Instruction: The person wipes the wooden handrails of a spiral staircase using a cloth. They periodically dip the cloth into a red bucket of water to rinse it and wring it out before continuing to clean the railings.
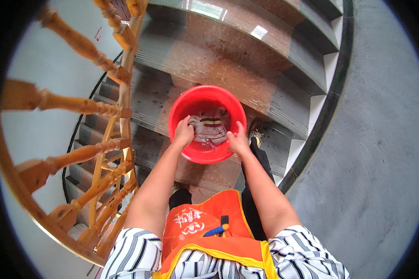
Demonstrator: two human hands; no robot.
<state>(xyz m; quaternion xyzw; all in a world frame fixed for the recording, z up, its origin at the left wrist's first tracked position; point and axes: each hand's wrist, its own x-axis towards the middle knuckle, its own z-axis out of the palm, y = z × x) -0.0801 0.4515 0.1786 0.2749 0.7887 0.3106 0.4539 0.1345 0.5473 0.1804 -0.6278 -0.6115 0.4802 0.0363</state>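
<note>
A red plastic bucket (206, 158) stands on a stair step in front of me, with some water and a wet greyish-pink cloth (211, 132) with a dark and yellow stripe inside. My left hand (184, 132) is at the bucket's left side, its fingers at the cloth's left edge; whether they grip it is hard to tell. At the right side, my right hand (237, 139) is over the inner wall with fingers apart, close to the cloth's right edge, and holds nothing.
Curved stone stairs (209, 66) with wet, dirty patches rise beyond the bucket. A wooden balustrade (76, 103) with turned balusters runs along the left, lower steps showing past it. A grey wall (370, 157) stands at the right. My shoe (256, 134) is right of the bucket.
</note>
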